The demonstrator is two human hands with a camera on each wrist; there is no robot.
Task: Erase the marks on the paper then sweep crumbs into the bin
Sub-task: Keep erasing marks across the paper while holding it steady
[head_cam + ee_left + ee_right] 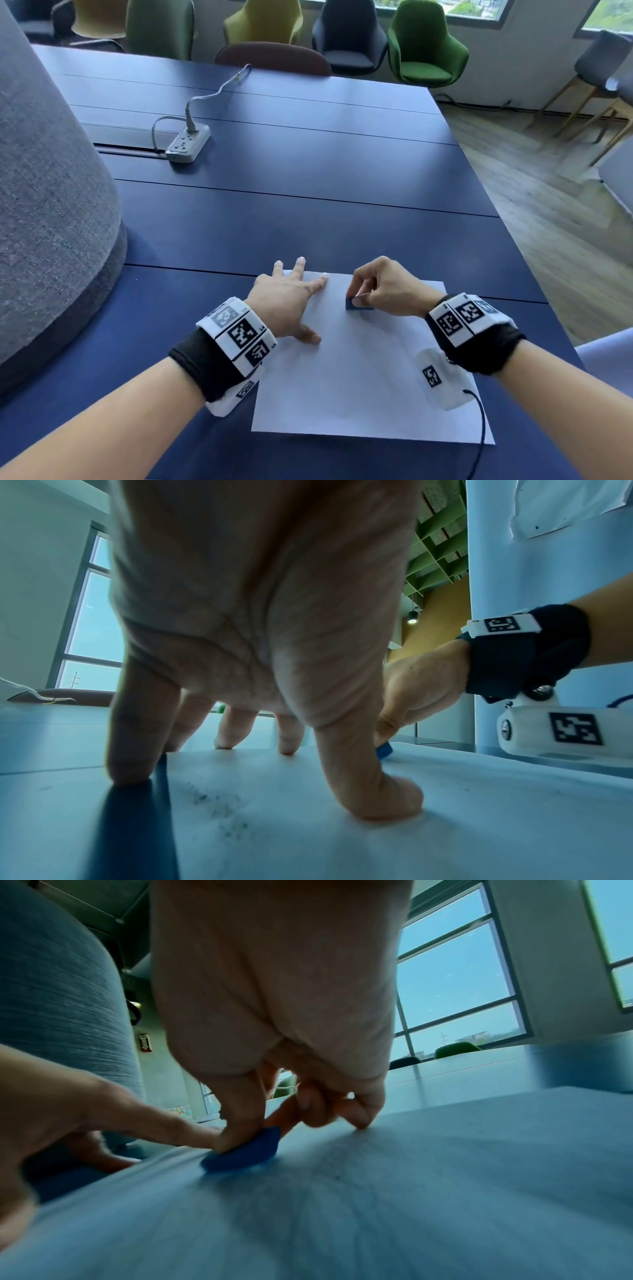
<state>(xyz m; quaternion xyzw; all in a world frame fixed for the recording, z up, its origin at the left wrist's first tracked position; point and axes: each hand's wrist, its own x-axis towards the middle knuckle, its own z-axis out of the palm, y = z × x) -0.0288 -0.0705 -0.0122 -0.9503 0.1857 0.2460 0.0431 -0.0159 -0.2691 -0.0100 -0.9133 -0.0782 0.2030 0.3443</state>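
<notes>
Paper (359,377) lay at the counter's (308,222) near edge; the left hand (287,301), fingers spread flat, pressed its far left corner, while the right hand (383,287) pinched a blue eraser (356,304) against it. A power strip (188,142) lay farther back.

A dark blue desk (308,164) in a room of coloured chairs.

On the desk's far left lies a white power strip (187,143) with a grey cable (219,89) plugged in, the cable snaking away toward the far edge. A large grey fabric-covered rounded form (51,192) stands on the desk's left side. Past the far edge stand a maroon chair back (274,56), a mustard chair (263,20), a dark chair (349,34), a bright green chair (426,44) and an olive green chair (159,27). To the right is wood-patterned floor (548,192), with wooden-legged chairs (596,75) near the wall under the windows (479,10).
</notes>
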